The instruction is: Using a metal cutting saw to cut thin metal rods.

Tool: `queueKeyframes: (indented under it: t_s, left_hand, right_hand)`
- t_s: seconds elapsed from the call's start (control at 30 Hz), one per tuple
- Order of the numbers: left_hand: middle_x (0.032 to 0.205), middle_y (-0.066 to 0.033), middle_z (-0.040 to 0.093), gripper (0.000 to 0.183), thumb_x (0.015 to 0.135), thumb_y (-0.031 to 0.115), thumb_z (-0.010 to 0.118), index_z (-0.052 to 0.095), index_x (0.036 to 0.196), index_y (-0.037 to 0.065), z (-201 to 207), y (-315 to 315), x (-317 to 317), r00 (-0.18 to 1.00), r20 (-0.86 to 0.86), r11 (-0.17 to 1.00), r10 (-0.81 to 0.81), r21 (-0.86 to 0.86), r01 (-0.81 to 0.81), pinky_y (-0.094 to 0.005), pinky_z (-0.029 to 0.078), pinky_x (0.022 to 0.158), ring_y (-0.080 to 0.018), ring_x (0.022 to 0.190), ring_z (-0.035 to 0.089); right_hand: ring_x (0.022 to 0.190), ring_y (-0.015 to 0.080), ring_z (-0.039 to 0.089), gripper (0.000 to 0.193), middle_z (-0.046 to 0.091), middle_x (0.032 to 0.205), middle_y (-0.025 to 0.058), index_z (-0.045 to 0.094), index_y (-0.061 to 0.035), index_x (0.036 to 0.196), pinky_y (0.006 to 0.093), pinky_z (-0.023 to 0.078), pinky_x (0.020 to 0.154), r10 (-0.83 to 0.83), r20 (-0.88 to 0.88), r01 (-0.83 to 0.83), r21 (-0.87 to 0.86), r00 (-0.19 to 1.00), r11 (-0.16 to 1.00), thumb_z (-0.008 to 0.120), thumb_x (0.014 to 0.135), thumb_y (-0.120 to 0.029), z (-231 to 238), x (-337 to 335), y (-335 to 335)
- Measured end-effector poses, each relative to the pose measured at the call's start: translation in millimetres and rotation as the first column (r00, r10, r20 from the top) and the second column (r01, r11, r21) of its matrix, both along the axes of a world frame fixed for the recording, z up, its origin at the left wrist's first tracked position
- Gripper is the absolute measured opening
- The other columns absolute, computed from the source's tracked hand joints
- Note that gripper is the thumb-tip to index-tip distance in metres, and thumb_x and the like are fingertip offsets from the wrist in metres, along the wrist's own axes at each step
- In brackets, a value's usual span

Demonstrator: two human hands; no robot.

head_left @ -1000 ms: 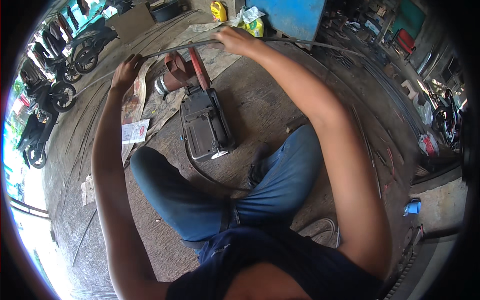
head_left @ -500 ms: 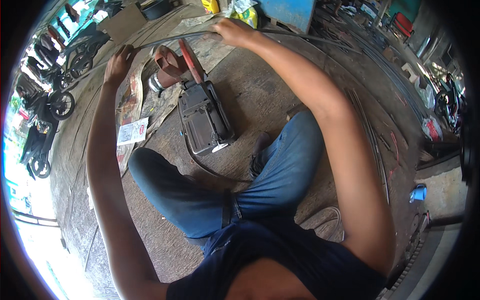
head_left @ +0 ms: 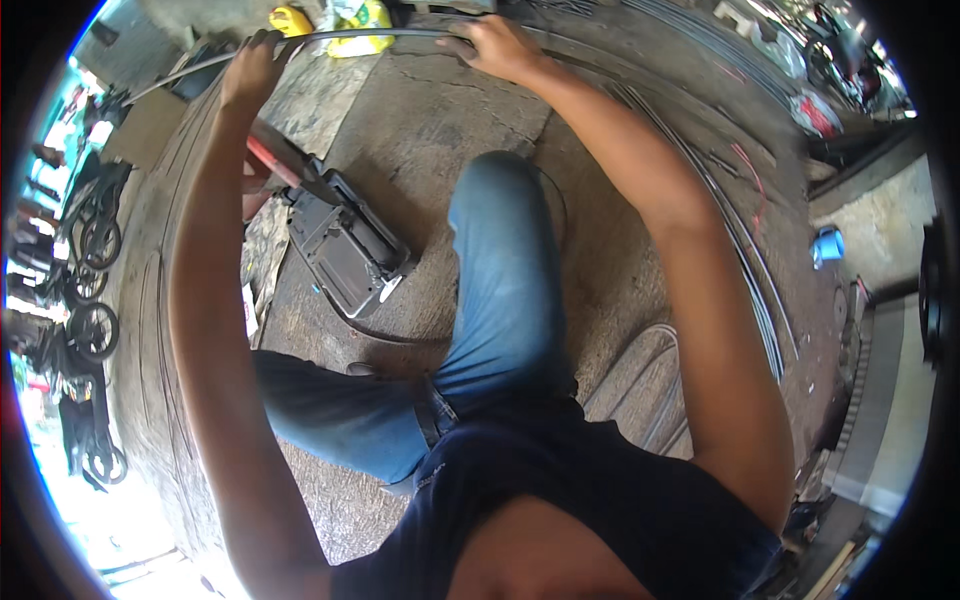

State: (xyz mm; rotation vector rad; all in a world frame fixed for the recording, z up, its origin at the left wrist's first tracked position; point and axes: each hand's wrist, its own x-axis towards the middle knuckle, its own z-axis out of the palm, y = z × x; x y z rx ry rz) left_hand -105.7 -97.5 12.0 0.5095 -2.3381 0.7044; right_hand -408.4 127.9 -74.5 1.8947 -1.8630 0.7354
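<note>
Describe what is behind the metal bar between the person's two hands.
A yellow bag shows above and below the bar, with concrete floor below too; whatever the bar, left hand and right hand directly cover cannot be seen.

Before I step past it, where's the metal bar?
From the head view's top left, the metal bar runs through left hand and right hand, overlapping the yellow bag.
</note>
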Motion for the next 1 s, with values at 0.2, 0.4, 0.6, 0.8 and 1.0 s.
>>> queueKeyframes:
  t_s: [0.2,0.4,0.6,0.8,1.0]
  left_hand:
    - [0.109,-0.0189,0.067,0.039,0.090,0.036,0.066,0.065,0.108,0.002,-55,36,-117,0.943,0.054,0.931,-0.328,0.187,0.313,-0.0463,0.052,0.085,-0.0381,0.099,0.064]
    - [0.116,-0.0205,0.064,0.041,0.085,0.026,0.070,0.062,0.119,0.004,-113,79,-197,0.881,0.240,0.876,-0.408,0.374,0.304,-0.0449,0.048,0.095,-0.0378,0.110,0.060]
    - [0.115,-0.0169,0.065,0.042,0.087,0.029,0.069,0.062,0.123,0.009,-135,122,-244,0.799,0.359,0.817,-0.482,0.513,0.263,-0.0457,0.048,0.096,-0.0371,0.110,0.060]
    - [0.119,-0.0159,0.065,0.042,0.089,0.033,0.067,0.063,0.123,0.009,-128,148,-248,0.774,0.309,0.776,-0.552,0.529,0.342,-0.0445,0.049,0.094,-0.0358,0.110,0.061]
    - [0.116,-0.0199,0.066,0.042,0.089,0.030,0.068,0.064,0.119,0.002,-89,124,-187,0.826,0.246,0.775,-0.507,0.550,0.312,-0.0409,0.050,0.092,-0.0365,0.106,0.064]
  right_hand:
    - [0.069,0.0370,0.066,0.051,0.067,0.073,0.0170,0.072,-0.0088,0.099,0.0471,0.054,0.064,-0.153,0.064,0.160,-0.105,0.986,0.982,0.049,0.096,-0.055,-68,-60,92]
    - [0.064,0.0348,0.067,0.043,0.068,0.073,0.0187,0.072,-0.0071,0.104,0.0444,0.053,0.059,-0.313,0.163,0.301,0.091,0.936,0.949,0.055,0.096,-0.046,-118,-84,181]
    - [0.061,0.0324,0.067,0.042,0.067,0.070,0.0202,0.072,-0.0012,0.102,0.0441,0.054,0.060,-0.395,0.232,0.362,0.171,0.889,0.916,0.060,0.094,-0.040,-178,-103,236]
    - [0.073,0.0336,0.068,0.030,0.070,0.083,0.0181,0.071,-0.0080,0.108,0.0435,0.053,0.066,-0.579,0.262,0.457,0.404,0.772,0.792,0.065,0.089,-0.031,-261,-112,305]
    - [0.080,0.0378,0.067,0.025,0.069,0.089,0.0200,0.071,-0.0110,0.108,0.0451,0.052,0.068,-0.632,0.295,0.489,0.433,0.716,0.757,0.066,0.087,-0.025,-329,-114,369]
